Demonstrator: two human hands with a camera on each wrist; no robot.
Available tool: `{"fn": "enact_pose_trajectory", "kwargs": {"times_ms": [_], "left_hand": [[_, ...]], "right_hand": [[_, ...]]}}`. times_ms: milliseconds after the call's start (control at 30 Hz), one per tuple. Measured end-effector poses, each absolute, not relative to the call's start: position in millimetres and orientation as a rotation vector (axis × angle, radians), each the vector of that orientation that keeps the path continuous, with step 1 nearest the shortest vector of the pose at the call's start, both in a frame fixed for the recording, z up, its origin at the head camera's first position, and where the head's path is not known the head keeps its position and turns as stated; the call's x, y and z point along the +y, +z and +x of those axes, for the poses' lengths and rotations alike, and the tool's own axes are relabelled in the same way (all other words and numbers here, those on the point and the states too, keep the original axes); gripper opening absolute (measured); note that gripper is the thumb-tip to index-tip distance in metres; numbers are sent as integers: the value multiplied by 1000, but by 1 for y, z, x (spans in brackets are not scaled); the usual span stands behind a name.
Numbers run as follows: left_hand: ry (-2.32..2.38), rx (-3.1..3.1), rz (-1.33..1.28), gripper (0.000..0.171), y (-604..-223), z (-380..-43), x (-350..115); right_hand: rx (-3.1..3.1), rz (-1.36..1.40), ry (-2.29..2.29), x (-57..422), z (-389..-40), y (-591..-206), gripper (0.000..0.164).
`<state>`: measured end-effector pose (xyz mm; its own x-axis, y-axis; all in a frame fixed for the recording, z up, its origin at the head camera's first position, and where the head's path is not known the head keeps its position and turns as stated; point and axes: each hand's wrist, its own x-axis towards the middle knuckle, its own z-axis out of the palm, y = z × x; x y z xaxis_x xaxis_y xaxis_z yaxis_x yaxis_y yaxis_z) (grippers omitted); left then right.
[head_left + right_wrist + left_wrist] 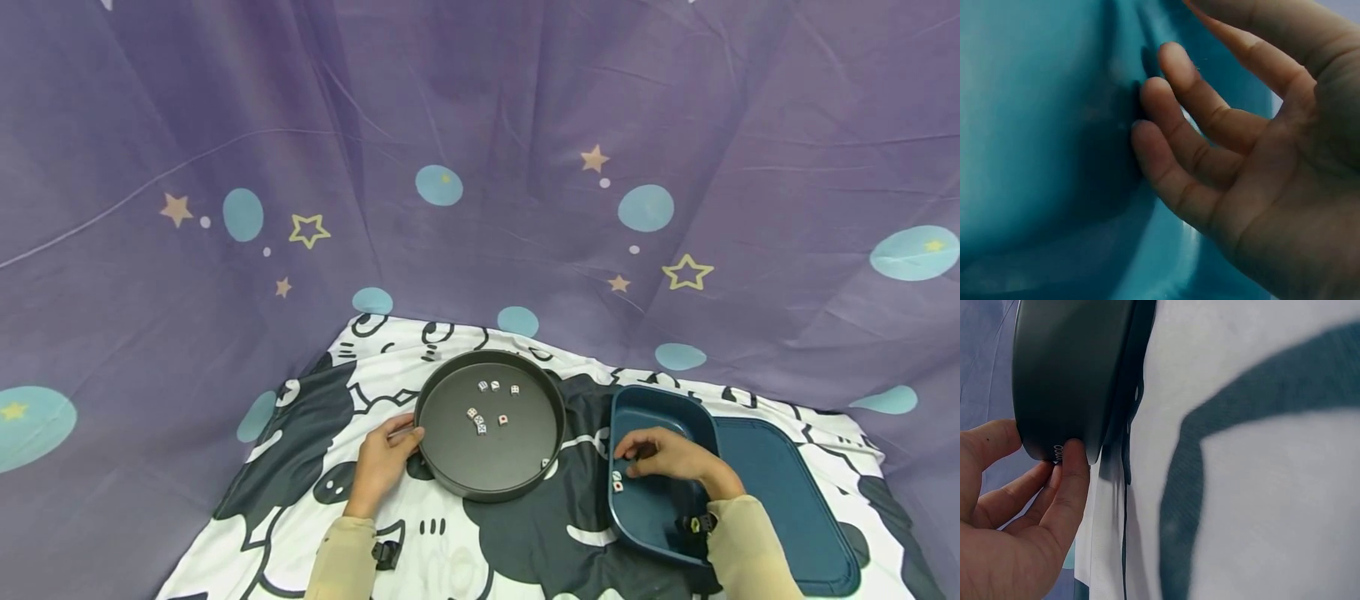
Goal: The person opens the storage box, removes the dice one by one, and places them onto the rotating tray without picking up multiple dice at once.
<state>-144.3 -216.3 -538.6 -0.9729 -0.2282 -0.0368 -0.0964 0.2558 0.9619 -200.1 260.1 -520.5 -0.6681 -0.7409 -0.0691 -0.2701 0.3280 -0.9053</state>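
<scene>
My left hand [384, 462] holds the side of a round dark pan [491, 492], its thumb at the rim and its fingers against the outer wall in the left wrist view. Several small white dice [503, 420] lie spread on the pan's floor, and one die [545, 463] sits by its right wall. Over a blue rectangular container [652, 533], my right hand [667, 454] reaches in with bent, parted fingers. Two dice [617, 482] lie near its thumb at the container's left side. Nothing shows in its grasp; in the right wrist view the thumb and index tips are cut off.
A flat blue lid [787, 500] lies right of the container, partly beneath it. Cartoon-printed black and white cloth [435, 550] covers the table. Behind hangs a purple curtain [480, 100] with stars and ovals.
</scene>
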Motion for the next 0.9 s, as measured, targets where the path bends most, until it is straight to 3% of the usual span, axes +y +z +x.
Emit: {"fn": "enact_pose_trajectory", "kwargs": {"times_ms": [533,900], "left_hand": [[-1828,-2389,317,34,-540,-143,-219],[-1844,-2390,309,34,-541,-144,-216]], "right_hand": [[2334,-828,-1152,244,-194,-532,29],[2356,-875,-1174,246,-192,-534,23]]}}
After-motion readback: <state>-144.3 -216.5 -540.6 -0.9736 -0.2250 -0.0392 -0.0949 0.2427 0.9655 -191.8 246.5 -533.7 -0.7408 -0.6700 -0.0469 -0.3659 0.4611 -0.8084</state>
